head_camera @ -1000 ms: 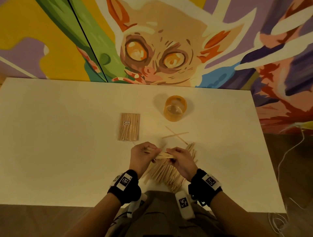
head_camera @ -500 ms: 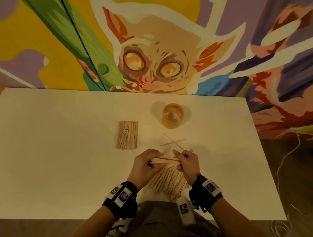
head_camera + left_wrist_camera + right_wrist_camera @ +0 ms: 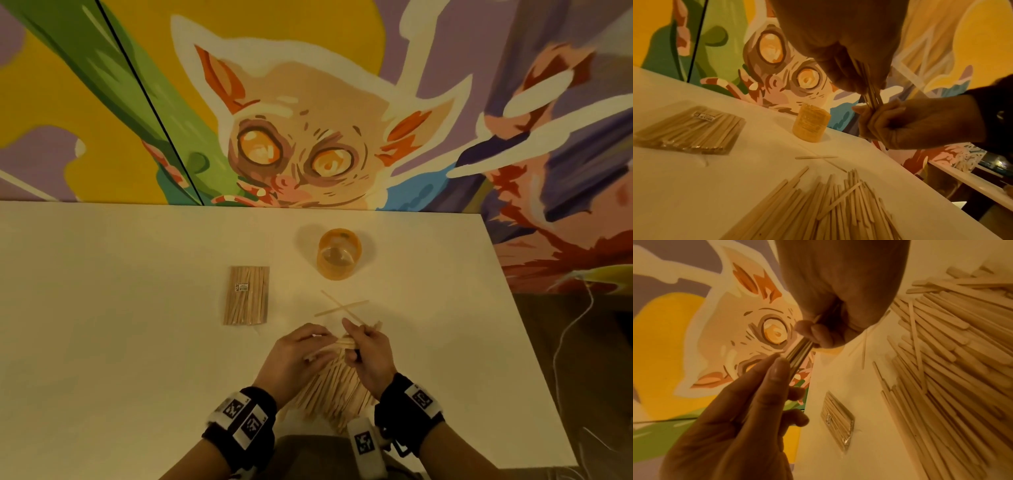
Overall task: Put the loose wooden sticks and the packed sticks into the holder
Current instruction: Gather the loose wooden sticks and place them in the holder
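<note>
A small bundle of wooden sticks [image 3: 342, 344] is held above the table between both hands. My left hand [image 3: 301, 353] grips one end of it and my right hand [image 3: 366, 349] grips the other. Under the hands lies a big heap of loose sticks [image 3: 332, 390] near the front edge. Two crossed single sticks [image 3: 342, 308] lie just beyond the hands. The clear pack of sticks [image 3: 246, 299] lies flat to the left. The orange translucent holder [image 3: 339, 253] stands upright farther back. In the left wrist view the bundle [image 3: 869, 87] runs from my left fingers into the right hand [image 3: 910, 123].
The white table [image 3: 102, 308] ends against a painted mural wall at the back. Its right edge [image 3: 534, 342] drops to a floor with white cables. The person's lap sits at the front edge.
The hands have drawn closer together and turned the bundle more upright. The view has tilted up, so the table things sit lower in the picture.
</note>
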A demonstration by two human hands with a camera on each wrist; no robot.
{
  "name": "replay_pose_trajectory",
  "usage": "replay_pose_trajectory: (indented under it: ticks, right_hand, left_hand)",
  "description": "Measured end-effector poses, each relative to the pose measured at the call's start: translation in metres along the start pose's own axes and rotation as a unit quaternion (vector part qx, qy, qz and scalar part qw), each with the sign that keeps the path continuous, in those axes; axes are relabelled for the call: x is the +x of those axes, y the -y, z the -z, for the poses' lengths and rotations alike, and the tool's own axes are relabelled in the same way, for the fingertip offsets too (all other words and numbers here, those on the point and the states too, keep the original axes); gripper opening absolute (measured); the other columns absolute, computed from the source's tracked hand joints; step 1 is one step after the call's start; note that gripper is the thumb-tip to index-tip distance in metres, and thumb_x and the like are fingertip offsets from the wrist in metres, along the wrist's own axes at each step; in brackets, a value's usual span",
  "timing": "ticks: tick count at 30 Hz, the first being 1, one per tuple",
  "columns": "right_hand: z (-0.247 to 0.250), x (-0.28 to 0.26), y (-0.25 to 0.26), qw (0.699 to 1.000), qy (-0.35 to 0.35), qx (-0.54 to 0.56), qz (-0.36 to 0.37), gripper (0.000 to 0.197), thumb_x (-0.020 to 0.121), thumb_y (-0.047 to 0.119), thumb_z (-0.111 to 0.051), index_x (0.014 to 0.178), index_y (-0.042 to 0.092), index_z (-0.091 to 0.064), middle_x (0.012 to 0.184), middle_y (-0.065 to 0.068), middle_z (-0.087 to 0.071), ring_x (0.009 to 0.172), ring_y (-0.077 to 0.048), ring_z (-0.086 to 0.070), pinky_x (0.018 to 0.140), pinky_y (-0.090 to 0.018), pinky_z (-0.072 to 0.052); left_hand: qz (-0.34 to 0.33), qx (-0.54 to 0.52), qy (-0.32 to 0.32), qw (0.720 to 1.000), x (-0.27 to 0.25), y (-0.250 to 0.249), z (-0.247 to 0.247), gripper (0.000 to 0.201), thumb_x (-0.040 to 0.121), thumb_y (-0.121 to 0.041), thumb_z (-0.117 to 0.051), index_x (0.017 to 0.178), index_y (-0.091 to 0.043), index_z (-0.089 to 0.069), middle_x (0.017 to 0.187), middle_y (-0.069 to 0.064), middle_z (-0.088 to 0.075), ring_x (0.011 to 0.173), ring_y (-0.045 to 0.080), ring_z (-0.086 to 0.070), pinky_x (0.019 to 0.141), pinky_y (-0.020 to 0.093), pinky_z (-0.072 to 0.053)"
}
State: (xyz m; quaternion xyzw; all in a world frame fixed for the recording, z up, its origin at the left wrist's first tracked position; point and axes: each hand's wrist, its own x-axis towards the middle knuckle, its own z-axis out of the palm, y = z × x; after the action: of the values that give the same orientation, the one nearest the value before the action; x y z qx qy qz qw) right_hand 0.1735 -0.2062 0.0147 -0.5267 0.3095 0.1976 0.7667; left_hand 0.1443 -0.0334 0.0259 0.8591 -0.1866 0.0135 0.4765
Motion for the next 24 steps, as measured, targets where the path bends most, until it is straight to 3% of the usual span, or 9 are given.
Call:
replay_pose_trajectory:
  ticks: [4, 6, 10, 13, 19, 22, 24]
  right_hand:
    - [-0.002, 0.0, 0.002, 0.998, -0.005, 0.055, -0.022, 0.03, 0.093, 0.018, -0.065, 0.069, 0.011, -0.047, 0.051, -0.005, -0.043, 0.036, -0.012, -0.037, 0.035, -0.023, -0.03]
    - [-0.006, -0.002, 0.006, 0.998, 0.001, 0.056, -0.023, 0.031, 0.094, 0.018, -0.063, 0.069, 0.009, -0.049, 0.05, -0.004, -0.043, 0.039, -0.013, -0.04, 0.038, -0.024, -0.032]
    - [-0.013, -0.003, 0.021, 0.996, 0.034, 0.079, -0.011, 0.024, 0.095, 0.019, -0.061, 0.08, 0.001, -0.062, 0.062, -0.011, -0.06, 0.054, -0.019, -0.057, 0.05, -0.026, -0.051]
    - [-0.019, -0.001, 0.026, 0.989, 0.034, 0.137, -0.034, 0.02, 0.095, 0.019, -0.062, 0.09, -0.001, -0.065, 0.073, -0.012, -0.065, 0.061, -0.017, -0.061, 0.055, -0.024, -0.056]
    - [-0.022, 0.012, 0.022, 0.972, 0.025, 0.222, -0.071, 0.022, 0.093, 0.021, -0.064, 0.097, -0.001, -0.063, 0.076, -0.01, -0.059, 0.06, -0.016, -0.055, 0.056, -0.022, -0.054]
    - [-0.019, 0.021, 0.027, 0.985, 0.024, 0.17, -0.028, 0.018, 0.097, 0.016, -0.058, 0.092, -0.002, -0.062, 0.07, -0.01, -0.058, 0.056, -0.016, -0.055, 0.054, -0.024, -0.051]
    - [-0.015, 0.029, 0.034, 0.992, 0.031, 0.118, 0.016, 0.018, 0.098, 0.011, -0.055, 0.09, -0.003, -0.061, 0.068, -0.01, -0.057, 0.055, -0.016, -0.055, 0.055, -0.024, -0.049]
  left_hand:
    - [-0.019, 0.019, 0.001, 1.0, 0.005, -0.002, -0.002, 0.025, 0.091, -0.03, -0.06, 0.109, -0.016, -0.072, 0.111, -0.004, -0.066, 0.088, 0.001, -0.062, 0.076, 0.01, -0.049]
    - [0.002, 0.002, -0.023, 1.0, 0.01, 0.001, 0.0, 0.02, 0.088, -0.024, -0.068, 0.103, -0.014, -0.075, 0.106, -0.004, -0.068, 0.085, -0.002, -0.062, 0.075, 0.007, -0.048]
    - [0.146, -0.116, -0.121, 0.975, 0.02, 0.008, 0.004, 0.015, 0.079, -0.013, -0.079, 0.094, -0.016, -0.079, 0.096, -0.006, -0.072, 0.07, 0.005, -0.067, 0.064, 0.019, -0.053]
    - [0.184, -0.163, -0.157, 0.957, 0.025, 0.006, 0.003, 0.013, 0.078, -0.013, -0.079, 0.091, -0.017, -0.08, 0.091, -0.004, -0.073, 0.059, 0.015, -0.067, 0.06, 0.024, -0.054]
    - [0.16, -0.157, -0.159, 0.961, 0.03, 0.007, -0.004, 0.013, 0.08, -0.01, -0.077, 0.092, -0.017, -0.079, 0.095, -0.004, -0.072, 0.075, 0.008, -0.069, 0.066, 0.021, -0.057]
    - [0.158, -0.146, -0.156, 0.964, 0.036, 0.01, -0.008, 0.012, 0.081, -0.012, -0.077, 0.092, -0.018, -0.079, 0.095, -0.006, -0.071, 0.083, 0.004, -0.068, 0.068, 0.019, -0.056]
    - [0.162, -0.153, -0.144, 0.964, 0.044, 0.013, -0.01, 0.012, 0.082, -0.013, -0.076, 0.093, -0.019, -0.078, 0.095, -0.006, -0.072, 0.081, 0.005, -0.069, 0.068, 0.019, -0.056]
